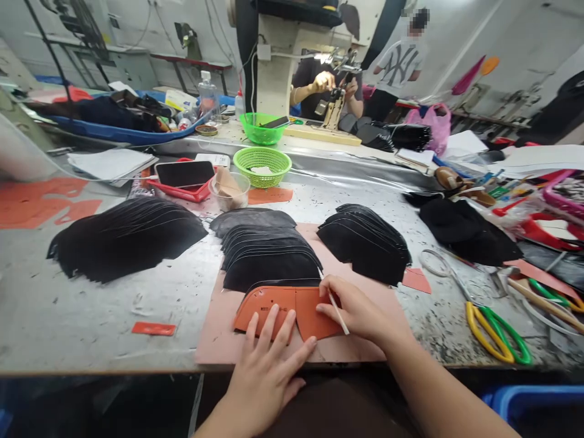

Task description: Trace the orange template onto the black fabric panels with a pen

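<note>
An orange template (260,304) with small holes and printed marks lies on a black piece at the front of the pink board (214,340). My left hand (269,359) rests on the template with its fingers spread. In my right hand (353,307) a thin white marking pen (337,311) is pinched, its tip at the template's upper right edge. Just behind the template sits a fanned stack of black pieces (269,255) with thin pale lines. More black pieces (365,243) are stacked to the right, and a larger black stack (123,237) is at the left.
Yellow-and-green-handled scissors (495,334) lie at the right. Behind are a green basket (262,167), a phone (185,174) on a red tray and a clear cup (229,191). An orange strip (154,329) lies front left. A co-worker's hands (323,82) are at a machine opposite.
</note>
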Demonstrator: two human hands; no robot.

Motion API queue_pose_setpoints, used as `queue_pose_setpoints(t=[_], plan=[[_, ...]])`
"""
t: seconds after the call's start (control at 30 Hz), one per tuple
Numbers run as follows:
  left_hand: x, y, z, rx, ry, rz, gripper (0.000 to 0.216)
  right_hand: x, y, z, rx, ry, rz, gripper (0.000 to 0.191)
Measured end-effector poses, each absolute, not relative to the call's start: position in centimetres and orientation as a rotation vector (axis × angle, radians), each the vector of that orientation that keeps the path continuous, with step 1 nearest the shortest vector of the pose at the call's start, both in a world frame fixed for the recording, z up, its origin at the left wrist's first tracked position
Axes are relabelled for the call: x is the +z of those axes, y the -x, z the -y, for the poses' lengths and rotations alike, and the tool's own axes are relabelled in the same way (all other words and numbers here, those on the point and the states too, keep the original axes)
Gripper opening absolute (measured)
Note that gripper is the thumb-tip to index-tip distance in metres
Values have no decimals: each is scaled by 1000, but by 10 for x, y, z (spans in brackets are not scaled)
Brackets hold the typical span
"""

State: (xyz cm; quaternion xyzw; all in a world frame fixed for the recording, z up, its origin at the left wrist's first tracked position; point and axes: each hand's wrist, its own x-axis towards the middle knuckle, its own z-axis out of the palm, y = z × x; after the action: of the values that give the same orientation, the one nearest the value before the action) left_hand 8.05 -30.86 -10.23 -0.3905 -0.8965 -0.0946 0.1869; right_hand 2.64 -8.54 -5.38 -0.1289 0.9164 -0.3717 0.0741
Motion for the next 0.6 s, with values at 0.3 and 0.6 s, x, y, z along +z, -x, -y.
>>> queue_pose_setpoints(t=[0.3,0.6], plan=[[-94,-68,297,-67,1113,2570,70,-58,-12,-11,-1198,-448,-3424,11],[-84,-77,294,-40,1263,2563,55,-53,-14,28,-1797,9,-3101,12]])
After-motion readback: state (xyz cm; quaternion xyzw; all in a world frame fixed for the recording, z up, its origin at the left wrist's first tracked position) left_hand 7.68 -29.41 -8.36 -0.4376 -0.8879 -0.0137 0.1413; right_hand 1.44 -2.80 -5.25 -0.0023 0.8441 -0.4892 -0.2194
